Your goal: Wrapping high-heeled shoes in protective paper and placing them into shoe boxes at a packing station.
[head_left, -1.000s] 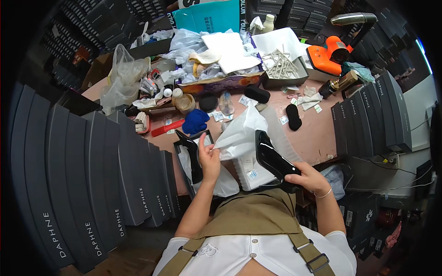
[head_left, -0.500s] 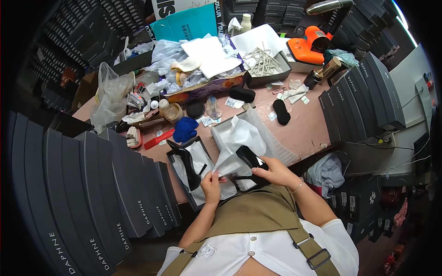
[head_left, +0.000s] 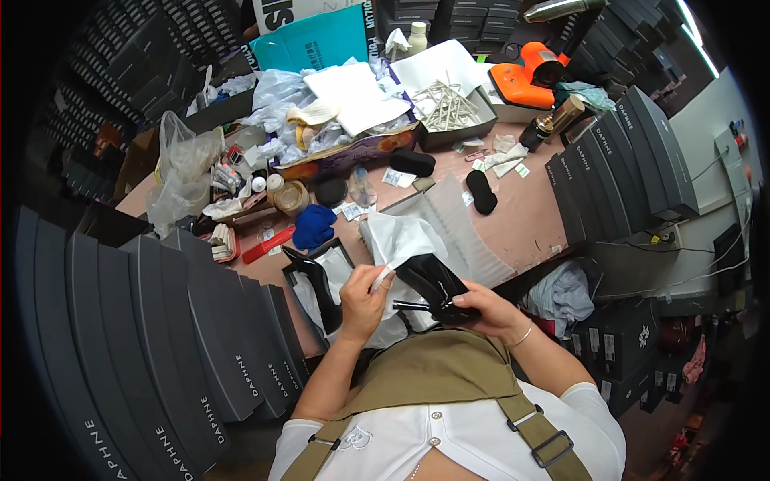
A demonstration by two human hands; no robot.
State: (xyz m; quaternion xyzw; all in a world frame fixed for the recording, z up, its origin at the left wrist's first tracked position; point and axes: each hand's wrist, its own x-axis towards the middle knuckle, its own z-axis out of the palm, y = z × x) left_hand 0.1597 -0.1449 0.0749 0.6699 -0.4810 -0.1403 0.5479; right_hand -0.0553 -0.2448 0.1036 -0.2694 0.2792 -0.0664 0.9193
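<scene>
Head view: right hand (head_left: 491, 311) grips glossy black high-heel shoe (head_left: 433, 284) at desk (head_left: 521, 216) edge, above lap. Left hand (head_left: 362, 295) pinches white tissue paper (head_left: 397, 240) against shoe. Second black heel (head_left: 317, 280) already in open shoebox (head_left: 305, 293). Judged: first shoe packed, this one mid-wrap, boxing left.

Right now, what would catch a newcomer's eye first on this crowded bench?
Probably the glossy black high-heeled shoe at the near edge, held in the right hand while the left hand presses white tissue paper to it. Next, the orange tool at the far side.
</scene>
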